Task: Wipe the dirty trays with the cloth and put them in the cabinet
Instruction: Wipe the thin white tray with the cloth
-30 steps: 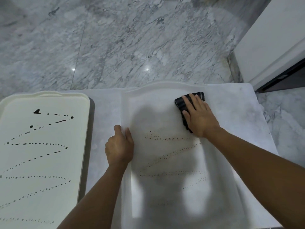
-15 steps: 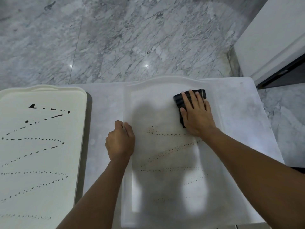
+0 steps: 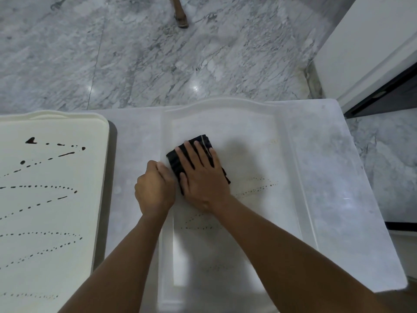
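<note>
A white tray [image 3: 282, 168] lies in front of me on a white table, with faint dotted brown trails across its middle. My right hand [image 3: 204, 177] presses flat on a folded black cloth [image 3: 178, 159] at the tray's left side. My left hand [image 3: 154, 188] is closed on the tray's left rim, right beside the cloth. A second, cream tray [image 3: 49, 199] lies at the left, marked with dark dotted sauce lines and a few larger blots.
The white table [image 3: 334, 177] ends at the right, beside a white cabinet [image 3: 370, 41] with a dark gap below it. Grey marble floor [image 3: 158, 53] lies beyond the table. A brown furniture leg [image 3: 180, 12] stands on the floor at the top.
My right hand has slid the cloth from the tray's upper right to its left side, next to my left hand. The upper dotted trail looks fainter. My left hand stays on the rim.
</note>
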Demonstrator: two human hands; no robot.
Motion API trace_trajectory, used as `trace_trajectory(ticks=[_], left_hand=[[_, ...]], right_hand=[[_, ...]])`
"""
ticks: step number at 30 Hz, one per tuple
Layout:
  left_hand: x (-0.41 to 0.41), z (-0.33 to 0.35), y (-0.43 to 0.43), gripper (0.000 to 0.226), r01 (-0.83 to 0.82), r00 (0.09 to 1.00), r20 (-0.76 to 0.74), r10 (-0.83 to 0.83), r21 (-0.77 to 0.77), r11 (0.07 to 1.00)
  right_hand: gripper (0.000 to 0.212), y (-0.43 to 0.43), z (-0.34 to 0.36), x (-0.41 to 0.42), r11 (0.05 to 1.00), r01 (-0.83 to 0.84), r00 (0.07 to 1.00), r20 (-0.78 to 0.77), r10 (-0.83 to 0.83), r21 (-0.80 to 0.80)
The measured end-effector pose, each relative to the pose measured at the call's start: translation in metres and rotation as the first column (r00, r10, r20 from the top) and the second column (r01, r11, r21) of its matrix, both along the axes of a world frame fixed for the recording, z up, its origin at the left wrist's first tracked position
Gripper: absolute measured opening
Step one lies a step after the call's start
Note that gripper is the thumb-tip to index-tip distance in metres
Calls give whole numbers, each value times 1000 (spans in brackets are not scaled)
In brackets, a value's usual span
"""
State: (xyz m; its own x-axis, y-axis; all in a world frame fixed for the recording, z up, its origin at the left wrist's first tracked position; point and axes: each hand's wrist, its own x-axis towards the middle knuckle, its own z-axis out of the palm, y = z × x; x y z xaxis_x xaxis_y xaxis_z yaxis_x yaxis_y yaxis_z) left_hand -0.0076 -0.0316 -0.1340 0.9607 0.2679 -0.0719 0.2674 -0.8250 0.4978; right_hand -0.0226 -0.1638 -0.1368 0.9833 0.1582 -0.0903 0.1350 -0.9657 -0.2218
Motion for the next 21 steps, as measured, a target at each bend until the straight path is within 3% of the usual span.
trace_trajectory(ticks=[5, 17, 21], left_hand=[[1, 0, 0, 42, -11, 1000, 28, 10, 27, 1000], [-1, 4, -1, 42, -5, 999, 36, 2, 95, 995], [-1, 8, 3, 31, 46, 997, 63, -46, 0, 999]], right_hand=[[60, -17, 2, -3, 999, -52, 999, -14, 52, 11], [62, -160, 10, -77, 979, 121, 988, -75, -135, -161], [63, -151, 13, -75, 977, 159, 983, -73, -170, -142]])
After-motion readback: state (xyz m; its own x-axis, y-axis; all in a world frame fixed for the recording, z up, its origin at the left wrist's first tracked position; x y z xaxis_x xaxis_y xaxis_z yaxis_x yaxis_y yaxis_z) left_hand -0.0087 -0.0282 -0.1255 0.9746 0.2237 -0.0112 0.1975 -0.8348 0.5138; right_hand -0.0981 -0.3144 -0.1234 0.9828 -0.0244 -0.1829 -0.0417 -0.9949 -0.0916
